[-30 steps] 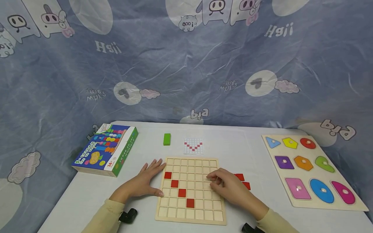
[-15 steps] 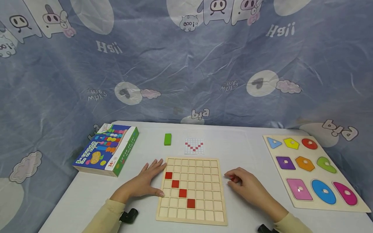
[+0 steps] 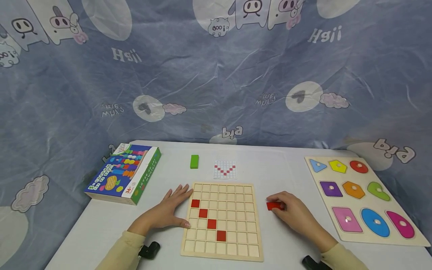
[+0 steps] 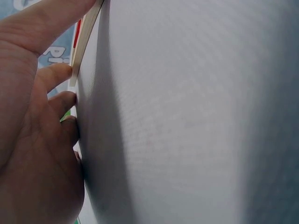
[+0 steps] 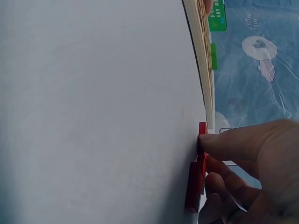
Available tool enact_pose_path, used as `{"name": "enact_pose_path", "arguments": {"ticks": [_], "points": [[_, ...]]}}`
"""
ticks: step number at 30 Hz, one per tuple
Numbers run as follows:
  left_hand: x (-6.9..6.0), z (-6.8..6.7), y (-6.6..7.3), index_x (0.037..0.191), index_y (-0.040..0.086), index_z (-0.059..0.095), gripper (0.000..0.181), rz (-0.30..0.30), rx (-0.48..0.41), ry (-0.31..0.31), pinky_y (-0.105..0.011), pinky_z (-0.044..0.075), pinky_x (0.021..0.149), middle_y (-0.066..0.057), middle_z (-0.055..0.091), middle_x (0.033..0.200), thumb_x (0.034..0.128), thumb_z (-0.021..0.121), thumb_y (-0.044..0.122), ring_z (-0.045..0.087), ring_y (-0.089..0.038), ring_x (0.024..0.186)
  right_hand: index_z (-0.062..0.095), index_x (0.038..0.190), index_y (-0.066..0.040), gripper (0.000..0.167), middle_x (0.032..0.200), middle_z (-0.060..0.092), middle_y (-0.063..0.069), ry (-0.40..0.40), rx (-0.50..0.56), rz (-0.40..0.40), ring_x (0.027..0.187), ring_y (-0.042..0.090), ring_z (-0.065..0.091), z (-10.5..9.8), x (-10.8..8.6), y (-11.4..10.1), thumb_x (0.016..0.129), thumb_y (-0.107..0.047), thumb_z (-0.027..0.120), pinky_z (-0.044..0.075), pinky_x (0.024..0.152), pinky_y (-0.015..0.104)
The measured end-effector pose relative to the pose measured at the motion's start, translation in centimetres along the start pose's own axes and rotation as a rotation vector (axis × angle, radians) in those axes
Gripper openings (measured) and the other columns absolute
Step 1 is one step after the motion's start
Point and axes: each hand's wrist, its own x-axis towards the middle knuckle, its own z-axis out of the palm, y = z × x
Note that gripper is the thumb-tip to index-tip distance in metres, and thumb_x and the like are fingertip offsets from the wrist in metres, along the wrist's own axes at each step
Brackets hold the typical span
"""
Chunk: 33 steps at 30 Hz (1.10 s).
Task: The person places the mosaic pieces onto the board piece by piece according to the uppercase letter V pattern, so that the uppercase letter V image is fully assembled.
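My left hand (image 3: 167,210) lies spread at the left edge of a pale wooden grid board (image 3: 233,189), its thumb and fingertips touching the frame. Four-sided red tiles (image 3: 211,224) fill several cells in a diagonal running down to the right. Beside the board's right edge, my right hand (image 3: 293,212) pinches a red tile (image 3: 274,206) between thumb and fingers, low over the table. In the right wrist view a second red tile (image 5: 191,189) lies just under it, against the white surface. The fingers partly hide both tiles.
Behind the board lie a small pattern card (image 3: 225,169) with a red V and a green block (image 3: 194,161). A blue and green box (image 3: 123,172) stands at left. At right is a shape puzzle board (image 3: 352,202) with knobbed pieces.
My right hand has left the right side of the grid board and moved right to the red tiles on the table, where it now pinches one. The left hand has stayed in place.
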Motion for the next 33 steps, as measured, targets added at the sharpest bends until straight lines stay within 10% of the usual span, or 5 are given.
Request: {"name": "enact_pose_path", "arguments": {"ticks": [33], "points": [[0.0, 0.0, 0.4, 0.161, 0.014, 0.032, 0.114, 0.002, -0.005, 0.005, -0.059, -0.001, 0.124, -0.012, 0.018, 0.169, 0.0708, 0.086, 0.057, 0.005, -0.036, 0.156, 0.072, 0.101, -0.023, 0.024, 0.076, 0.051, -0.013, -0.066, -0.071, 0.003, 0.072, 0.008, 0.046, 0.9, -0.3, -1.3, 0.083, -0.011, 0.084, 0.039, 0.061, 0.023]]}}
